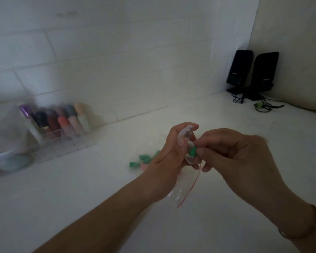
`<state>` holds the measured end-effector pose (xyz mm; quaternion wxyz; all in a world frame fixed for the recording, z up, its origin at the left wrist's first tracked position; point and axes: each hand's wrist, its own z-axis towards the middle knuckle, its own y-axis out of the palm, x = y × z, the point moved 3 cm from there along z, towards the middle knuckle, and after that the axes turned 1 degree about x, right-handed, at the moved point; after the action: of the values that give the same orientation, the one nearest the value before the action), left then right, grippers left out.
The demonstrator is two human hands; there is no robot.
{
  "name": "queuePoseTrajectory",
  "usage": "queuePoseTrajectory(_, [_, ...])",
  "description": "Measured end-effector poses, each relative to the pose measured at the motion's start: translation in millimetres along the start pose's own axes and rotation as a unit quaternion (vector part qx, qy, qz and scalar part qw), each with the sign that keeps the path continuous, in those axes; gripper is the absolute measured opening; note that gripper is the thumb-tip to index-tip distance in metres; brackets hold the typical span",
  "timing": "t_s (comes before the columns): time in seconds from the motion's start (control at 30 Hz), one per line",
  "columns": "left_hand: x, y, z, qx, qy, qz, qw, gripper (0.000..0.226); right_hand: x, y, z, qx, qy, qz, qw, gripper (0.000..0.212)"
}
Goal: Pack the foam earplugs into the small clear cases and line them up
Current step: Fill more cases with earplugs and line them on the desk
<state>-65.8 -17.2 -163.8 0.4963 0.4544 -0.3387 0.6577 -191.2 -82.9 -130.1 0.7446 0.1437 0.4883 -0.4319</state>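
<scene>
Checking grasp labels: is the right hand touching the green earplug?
Touching. The head view shows the right hand pinching the green earplug between thumb and fingertip, beside the clear case held in the left hand.

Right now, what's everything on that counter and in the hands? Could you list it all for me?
Clear case: one, see-through, open, held in the left hand.
Green earplug: one, pinched at the case.
Loose earplugs: several green, at least one pink, on the counter behind the left hand.
Plastic bag: one, clear with red strip, hanging below the hands.
Organiser: one, clear, holding coloured cosmetic tubes, left by the wall.
Speakers: two, black, far right corner, with cables.
Counter: white.
Left hand: grips the case.
Right hand: pinches the earplug.
</scene>
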Motion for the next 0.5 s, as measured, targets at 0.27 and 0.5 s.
queuePoseTrajectory(0.27, [-13,-2,7,0.022,-0.002,-0.116,0.993,0.025,1,4,-1,-0.009,-0.202,-0.278,0.939,0.019])
queuePoseTrajectory(0.5, [-9,-4,4,0.009,0.010,-0.091,0.996,0.027,5,4,0,-0.028,-0.185,-0.308,0.933,0.013])
